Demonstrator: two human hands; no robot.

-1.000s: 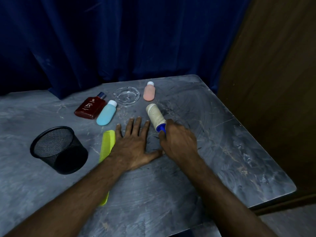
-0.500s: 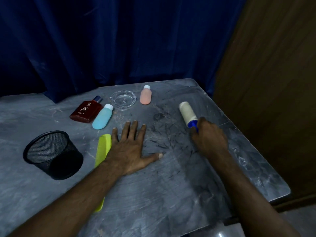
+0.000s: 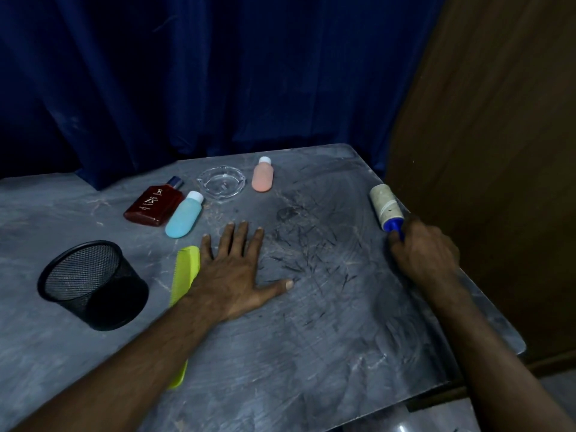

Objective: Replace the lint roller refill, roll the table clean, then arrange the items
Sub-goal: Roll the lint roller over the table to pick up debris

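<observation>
My right hand [image 3: 425,255] is closed around the blue handle of the lint roller [image 3: 386,204], whose dirty white roll lies at the right edge of the grey table [image 3: 311,353]. My left hand [image 3: 235,272] rests flat on the table with its fingers spread, next to a yellow-green comb [image 3: 184,269] that my forearm partly covers. Dark hairs [image 3: 308,257] are scattered on the surface between my two hands.
At the back stand a red flat bottle [image 3: 153,204], a blue bottle [image 3: 184,215], a glass ashtray [image 3: 222,181] and a pink bottle [image 3: 263,175], all lying down but the ashtray. A black mesh cup [image 3: 93,283] sits at the left. A blue curtain hangs behind.
My right hand has carried the lint roller from the middle of the table, near my left hand, to the right edge. My left hand has stayed flat in place.
</observation>
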